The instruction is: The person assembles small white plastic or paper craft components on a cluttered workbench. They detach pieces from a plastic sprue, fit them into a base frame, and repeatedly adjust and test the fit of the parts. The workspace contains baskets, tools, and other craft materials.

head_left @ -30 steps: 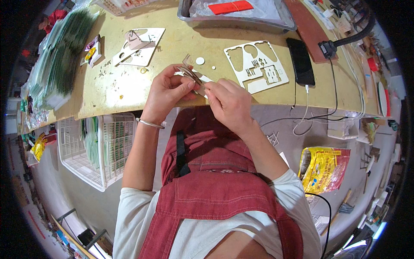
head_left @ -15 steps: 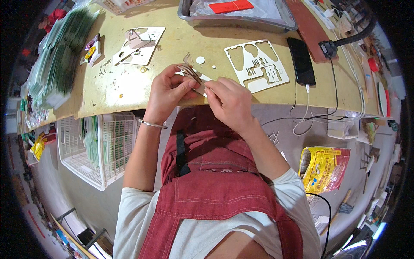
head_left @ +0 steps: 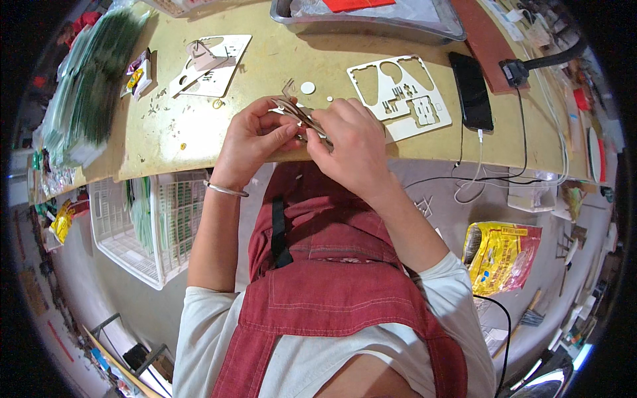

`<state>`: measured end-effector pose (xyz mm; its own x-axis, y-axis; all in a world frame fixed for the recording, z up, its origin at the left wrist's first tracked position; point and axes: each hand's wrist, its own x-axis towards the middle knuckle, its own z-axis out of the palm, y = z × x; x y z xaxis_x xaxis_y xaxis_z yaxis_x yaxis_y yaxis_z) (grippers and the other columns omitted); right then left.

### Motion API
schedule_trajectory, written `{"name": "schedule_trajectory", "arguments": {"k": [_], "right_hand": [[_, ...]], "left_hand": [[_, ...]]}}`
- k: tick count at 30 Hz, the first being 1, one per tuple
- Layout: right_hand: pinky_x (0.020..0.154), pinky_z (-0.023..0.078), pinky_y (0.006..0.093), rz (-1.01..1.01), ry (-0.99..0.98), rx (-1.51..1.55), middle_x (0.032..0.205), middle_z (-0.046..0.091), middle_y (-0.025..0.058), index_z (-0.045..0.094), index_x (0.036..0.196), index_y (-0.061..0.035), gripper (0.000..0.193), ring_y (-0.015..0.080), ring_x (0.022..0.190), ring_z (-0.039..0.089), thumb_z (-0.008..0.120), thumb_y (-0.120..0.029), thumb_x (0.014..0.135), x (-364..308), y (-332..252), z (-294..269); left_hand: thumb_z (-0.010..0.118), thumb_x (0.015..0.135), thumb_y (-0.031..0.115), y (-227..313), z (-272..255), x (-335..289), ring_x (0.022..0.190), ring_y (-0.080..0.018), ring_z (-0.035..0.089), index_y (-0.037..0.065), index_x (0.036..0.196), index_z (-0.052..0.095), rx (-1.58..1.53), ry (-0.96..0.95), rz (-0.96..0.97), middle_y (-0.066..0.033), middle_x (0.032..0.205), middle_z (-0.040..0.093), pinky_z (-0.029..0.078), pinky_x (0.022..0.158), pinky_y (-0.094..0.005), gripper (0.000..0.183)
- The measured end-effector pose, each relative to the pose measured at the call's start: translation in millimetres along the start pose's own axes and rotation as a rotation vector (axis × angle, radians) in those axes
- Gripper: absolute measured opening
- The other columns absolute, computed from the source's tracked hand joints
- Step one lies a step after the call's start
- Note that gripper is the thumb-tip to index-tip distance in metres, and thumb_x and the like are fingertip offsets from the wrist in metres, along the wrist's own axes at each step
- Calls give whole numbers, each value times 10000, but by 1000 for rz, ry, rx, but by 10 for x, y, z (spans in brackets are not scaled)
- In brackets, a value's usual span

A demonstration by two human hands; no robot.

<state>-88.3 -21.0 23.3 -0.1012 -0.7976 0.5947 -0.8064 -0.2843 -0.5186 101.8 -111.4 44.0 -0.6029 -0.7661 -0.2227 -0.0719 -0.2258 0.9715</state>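
Both hands meet over the table's near edge around a small assembly of thin cut-out board pieces (head_left: 290,106) with brown edges. My left hand (head_left: 249,138) has its thumb and fingers closed on the left side of it. My right hand (head_left: 353,146) pinches its right end with thumb and curled fingers, hiding much of that end. Just beyond the assembly lie a white disc (head_left: 308,87) and a smaller white dot-like piece (head_left: 330,99). A pale cut-out sheet (head_left: 419,129) with large openings lies right of my hands. Another sheet (head_left: 225,73), with loose pieces on it, lies to the left.
A black phone (head_left: 471,96) with a white cable lies at the right. A grey tray (head_left: 371,30) stands at the back. Stacked green-edged sheets (head_left: 93,86) and small packets (head_left: 137,78) are at left. Below are a white crate (head_left: 126,257) and a yellow bag (head_left: 497,262).
My right fingers have moved slightly up and left over the assembly, covering more of it. The pale piece projecting near my right fingertips shows less. The whole view has shifted slightly.
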Motion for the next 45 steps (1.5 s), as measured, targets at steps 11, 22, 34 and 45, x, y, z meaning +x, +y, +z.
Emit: {"name": "schedule_trajectory", "arguments": {"k": [11,22,34,45], "right_hand": [[726,530,448,-10,23,53,861,610,80,695,878,-71,135,302,845,640,811,-113,822,-14,13,100],[670,503,434,-12,11,61,840,600,71,710,928,-61,148,291,789,622,808,-85,820,-17,24,109],[625,478,410,-21,-2,97,821,593,70,734,939,-11,215,271,731,607,834,-39,752,10,41,116],[672,506,402,-25,-65,70,858,561,50,709,962,-41,188,252,824,607,786,-130,816,-11,79,98]], "left_hand": [[759,1020,3,-55,-15,19,923,-101,731,-26,1424,614,2,17,16,-51,1037,771,628,841,-254,431],[797,979,-8,-58,37,-24,1017,-143,755,-40,1455,590,-26,85,10,-84,1154,774,654,905,-316,520],[771,1005,-22,-18,131,-64,1087,-159,749,-6,1577,469,4,132,8,-112,1186,767,618,922,-286,647],[787,987,-36,-69,215,-105,984,-133,765,4,1618,455,155,237,79,-60,993,766,612,870,-260,714]]}}
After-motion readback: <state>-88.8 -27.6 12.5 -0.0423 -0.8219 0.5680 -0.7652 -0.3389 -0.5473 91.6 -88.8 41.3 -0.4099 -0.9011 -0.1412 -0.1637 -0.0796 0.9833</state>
